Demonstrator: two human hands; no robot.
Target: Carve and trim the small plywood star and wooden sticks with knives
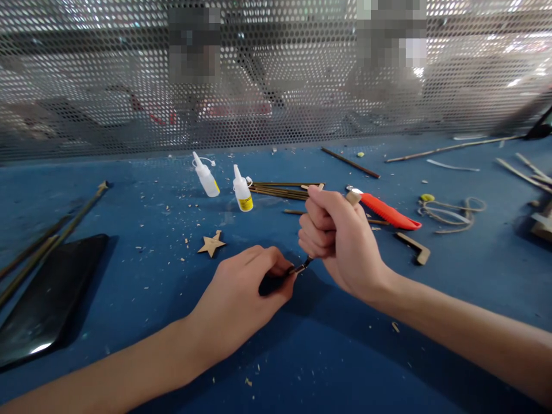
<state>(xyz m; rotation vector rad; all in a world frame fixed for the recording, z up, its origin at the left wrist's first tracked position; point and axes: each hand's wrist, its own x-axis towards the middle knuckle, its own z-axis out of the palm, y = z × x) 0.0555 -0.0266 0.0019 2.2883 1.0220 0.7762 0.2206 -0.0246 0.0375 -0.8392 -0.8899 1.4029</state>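
My right hand (340,241) is closed in a fist around a tool with a pale handle end (353,197) showing above the thumb. The tool's thin dark shaft (307,263) comes out below the fist and meets the piece in my left hand. My left hand (245,287) pinches that small dark-edged piece (296,270) between thumb and fingers, just above the table. Most of the piece is hidden, so its kind is unclear. A wooden star (211,245) lies left of my hands. Behind them stand two small glue bottles, one left (207,178) and one right (244,192).
A red-handled cutter (390,211) and an L-shaped wooden piece (414,248) lie to the right, near tangled string (457,213). Thin brown sticks (280,191) lie behind my hands. A black phone (56,293) is at left. A perforated metal screen (276,109) closes the back.
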